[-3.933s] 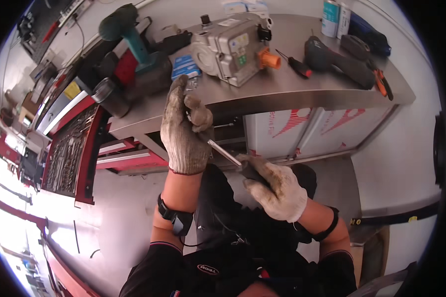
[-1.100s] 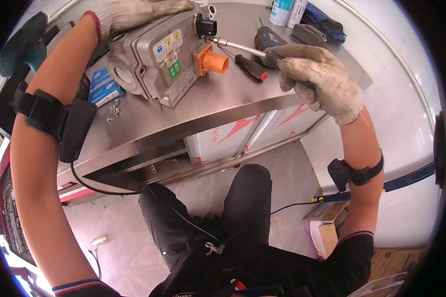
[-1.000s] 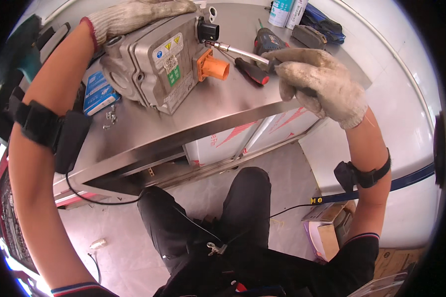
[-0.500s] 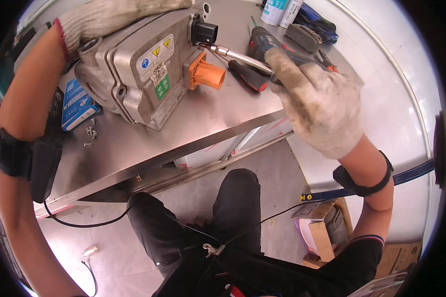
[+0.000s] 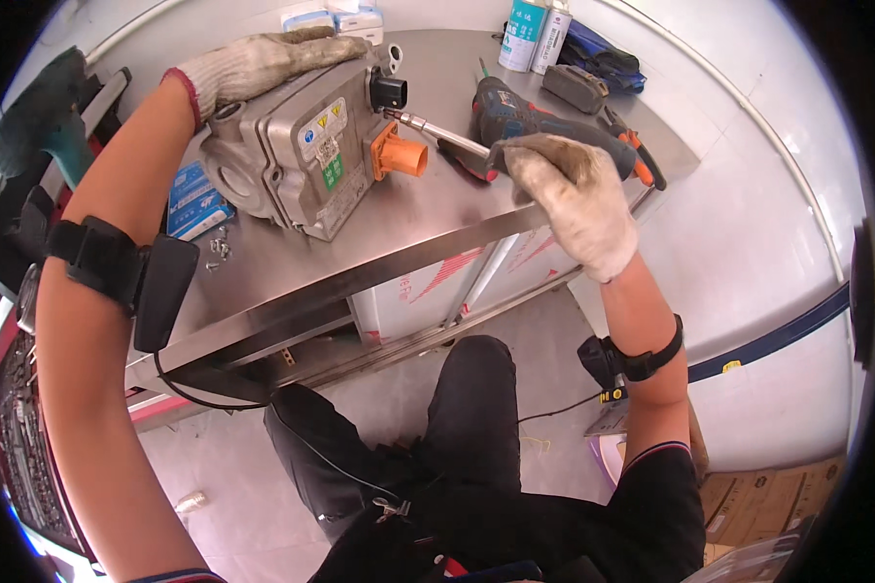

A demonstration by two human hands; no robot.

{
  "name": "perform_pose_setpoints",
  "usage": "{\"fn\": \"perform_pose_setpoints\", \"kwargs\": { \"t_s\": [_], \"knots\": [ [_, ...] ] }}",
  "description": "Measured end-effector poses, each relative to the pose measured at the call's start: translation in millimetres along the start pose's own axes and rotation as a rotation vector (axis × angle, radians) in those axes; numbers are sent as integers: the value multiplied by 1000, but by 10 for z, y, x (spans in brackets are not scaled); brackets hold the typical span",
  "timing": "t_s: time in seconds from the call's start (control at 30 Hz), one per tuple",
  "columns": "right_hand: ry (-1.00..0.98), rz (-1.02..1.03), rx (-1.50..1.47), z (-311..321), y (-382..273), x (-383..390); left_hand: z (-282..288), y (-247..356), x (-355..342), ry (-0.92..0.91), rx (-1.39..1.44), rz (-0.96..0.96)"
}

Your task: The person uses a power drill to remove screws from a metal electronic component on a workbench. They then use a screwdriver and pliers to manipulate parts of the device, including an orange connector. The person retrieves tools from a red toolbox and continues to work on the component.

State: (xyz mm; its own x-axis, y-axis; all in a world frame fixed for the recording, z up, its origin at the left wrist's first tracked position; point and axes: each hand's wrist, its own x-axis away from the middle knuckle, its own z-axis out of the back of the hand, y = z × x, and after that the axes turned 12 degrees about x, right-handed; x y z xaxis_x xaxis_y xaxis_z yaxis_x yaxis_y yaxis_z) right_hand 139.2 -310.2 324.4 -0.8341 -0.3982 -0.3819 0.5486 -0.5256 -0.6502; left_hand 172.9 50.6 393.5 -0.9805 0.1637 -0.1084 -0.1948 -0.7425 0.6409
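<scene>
A grey cast-metal housing [image 5: 287,160] with warning labels sits on the steel bench. My gloved left hand [image 5: 272,66] lies flat along its top, fingers stretched out. In my gloved right hand [image 5: 578,199] is the handle of a screwdriver-type hand driver, mostly hidden by the fingers. The driver's silver shaft [image 5: 447,134] points left, its tip against the housing's side, between a black connector [image 5: 389,92] and an orange connector [image 5: 399,155]. Whether the tip sits on a screw is too small to tell.
Behind the driver lie a cordless drill [image 5: 501,109], a battery pack [image 5: 576,87] and orange-handled pliers [image 5: 646,163]. Spray cans [image 5: 523,37] stand at the back. Loose screws [image 5: 220,247] and a blue box [image 5: 196,201] are left of the housing, near the bench edge [image 5: 360,267].
My right hand has turned, its fingers now curled closer round the driver's handle. The driver's tip stays at the same spot. My left hand remains on the housing; the whole view has shifted.
</scene>
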Motion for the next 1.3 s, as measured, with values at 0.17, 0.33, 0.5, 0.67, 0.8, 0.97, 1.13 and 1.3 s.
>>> {"fn": "perform_pose_setpoints", "kwargs": {
  "t_s": [0.17, 0.33, 0.5, 0.67, 0.8, 0.97, 1.13, 1.3],
  "knots": [
    [345, 519, 286, -33, -65, 90, 3, 164, 41, 5, -51, -3],
    [92, -12, -674, -167, 162, 94, 35, 405, 26, 57, -254, 8],
    [259, -52, -471, -375, 265, 168, -206, 425, -1, 103, -489, -208],
    [476, 164, -448, -477, 221, 205, -229, 379, -22, 109, -288, -76],
    [384, 162, -192, -386, 201, 182, -225, 401, -2, 148, -255, -70],
    [633, 256, -512, -480, 104, 107, -211, 446, -7, 123, -329, -98],
    [300, 36, -454, -231, 140, 146, -175, 343, -54, 119, -244, 3],
    [423, 89, -333, -318, 180, 151, -156, 139, -112, 185, -461, -284]
  ]
}}
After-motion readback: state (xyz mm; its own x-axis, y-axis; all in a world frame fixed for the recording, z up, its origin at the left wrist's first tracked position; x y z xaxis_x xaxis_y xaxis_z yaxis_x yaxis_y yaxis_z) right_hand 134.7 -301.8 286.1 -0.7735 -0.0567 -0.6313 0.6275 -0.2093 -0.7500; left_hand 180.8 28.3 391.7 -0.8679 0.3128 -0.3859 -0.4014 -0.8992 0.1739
